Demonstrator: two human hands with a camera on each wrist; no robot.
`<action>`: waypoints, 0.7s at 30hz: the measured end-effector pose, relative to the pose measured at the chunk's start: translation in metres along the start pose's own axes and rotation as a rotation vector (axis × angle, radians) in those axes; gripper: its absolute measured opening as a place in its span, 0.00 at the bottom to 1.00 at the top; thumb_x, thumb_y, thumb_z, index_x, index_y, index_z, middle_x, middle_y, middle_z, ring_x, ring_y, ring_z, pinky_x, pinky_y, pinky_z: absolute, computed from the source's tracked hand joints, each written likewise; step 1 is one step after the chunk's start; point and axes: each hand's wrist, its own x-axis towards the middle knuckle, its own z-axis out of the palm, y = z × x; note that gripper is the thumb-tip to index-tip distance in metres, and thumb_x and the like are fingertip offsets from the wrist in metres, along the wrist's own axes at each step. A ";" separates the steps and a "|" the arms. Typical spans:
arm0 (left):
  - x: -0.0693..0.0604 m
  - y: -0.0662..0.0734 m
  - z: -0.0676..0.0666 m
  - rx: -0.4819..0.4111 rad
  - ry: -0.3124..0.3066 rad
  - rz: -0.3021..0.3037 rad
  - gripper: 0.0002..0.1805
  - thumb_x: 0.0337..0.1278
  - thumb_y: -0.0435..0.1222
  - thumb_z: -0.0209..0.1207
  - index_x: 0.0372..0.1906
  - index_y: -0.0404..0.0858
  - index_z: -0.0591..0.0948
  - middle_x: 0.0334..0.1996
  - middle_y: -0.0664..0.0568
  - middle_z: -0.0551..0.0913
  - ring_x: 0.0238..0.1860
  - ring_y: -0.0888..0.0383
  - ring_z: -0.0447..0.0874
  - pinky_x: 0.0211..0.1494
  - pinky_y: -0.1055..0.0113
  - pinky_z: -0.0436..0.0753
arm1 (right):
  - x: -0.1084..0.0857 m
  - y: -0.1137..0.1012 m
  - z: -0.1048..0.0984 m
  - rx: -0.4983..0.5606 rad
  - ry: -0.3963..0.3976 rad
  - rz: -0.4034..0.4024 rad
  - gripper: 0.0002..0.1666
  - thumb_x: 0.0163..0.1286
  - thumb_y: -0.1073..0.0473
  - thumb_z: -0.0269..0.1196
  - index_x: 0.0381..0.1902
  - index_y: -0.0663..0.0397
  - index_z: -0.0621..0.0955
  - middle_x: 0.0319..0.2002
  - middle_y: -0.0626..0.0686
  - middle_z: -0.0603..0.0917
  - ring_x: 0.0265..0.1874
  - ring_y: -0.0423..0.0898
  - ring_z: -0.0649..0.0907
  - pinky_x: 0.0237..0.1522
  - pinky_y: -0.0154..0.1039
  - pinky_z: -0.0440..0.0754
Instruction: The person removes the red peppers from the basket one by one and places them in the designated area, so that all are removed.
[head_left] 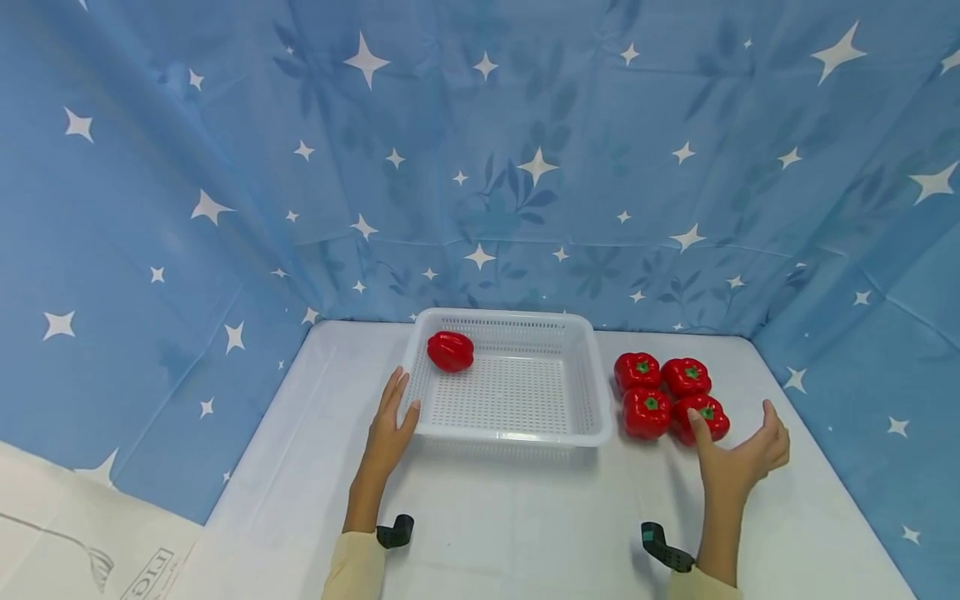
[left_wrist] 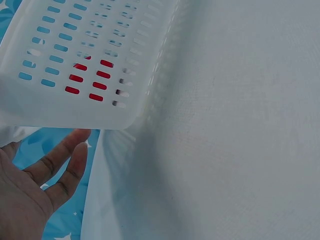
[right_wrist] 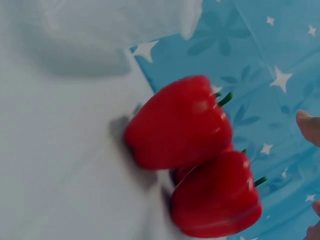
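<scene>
A white plastic basket (head_left: pixel 517 437) with slotted walls stands on the table, a red bell pepper (head_left: pixel 451 352) lying on its side in the back left corner. At the basket's left side is my left hand (head_left: pixel 387 437), fingers straight and holding nothing; whether it touches the rim I cannot tell. Red slots in the left wrist view's basket wall (left_wrist: pixel 30 107) show the pepper behind. Right of the basket, several red bell peppers (head_left: pixel 647 412) stand bunched, green stems up. My right hand (head_left: pixel 738 458) hovers by the front right pepper (head_left: pixel 708 419), thumb and fingers spread, holding nothing.
A white cloth covers the table (head_left: pixel 495 517). Blue curtains (head_left: pixel 480 167) with white stars rise behind and along both sides. Off the table's left edge lies a pale printed sheet (head_left: pixel 75 533). Each wrist wears a black camera mount (head_left: pixel 395 532).
</scene>
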 end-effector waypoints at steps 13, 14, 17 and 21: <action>0.000 0.000 0.000 -0.006 0.001 -0.004 0.33 0.72 0.47 0.49 0.77 0.50 0.56 0.78 0.63 0.48 0.79 0.52 0.50 0.73 0.48 0.63 | -0.006 -0.050 0.022 0.361 0.010 -0.138 0.48 0.58 0.53 0.72 0.72 0.38 0.62 0.69 0.42 0.65 0.70 0.39 0.64 0.70 0.40 0.70; 0.000 0.000 0.000 -0.009 0.000 -0.003 0.33 0.72 0.48 0.49 0.77 0.50 0.56 0.78 0.64 0.48 0.79 0.52 0.49 0.72 0.48 0.63 | -0.008 -0.053 0.025 0.386 -0.008 -0.137 0.47 0.58 0.54 0.72 0.72 0.39 0.62 0.69 0.43 0.67 0.69 0.40 0.66 0.68 0.39 0.72; 0.000 -0.001 0.000 -0.014 -0.002 -0.002 0.33 0.72 0.49 0.49 0.77 0.50 0.56 0.78 0.64 0.48 0.79 0.52 0.50 0.72 0.48 0.64 | -0.013 -0.065 0.034 0.447 -0.082 -0.132 0.46 0.59 0.57 0.72 0.72 0.40 0.62 0.67 0.47 0.69 0.68 0.43 0.68 0.65 0.39 0.75; -0.001 0.000 0.000 -0.014 0.001 0.004 0.33 0.72 0.48 0.49 0.77 0.49 0.57 0.78 0.63 0.48 0.79 0.51 0.50 0.72 0.47 0.63 | -0.017 -0.080 0.048 0.484 -0.205 -0.129 0.47 0.60 0.59 0.71 0.72 0.38 0.61 0.67 0.50 0.69 0.68 0.46 0.70 0.64 0.39 0.76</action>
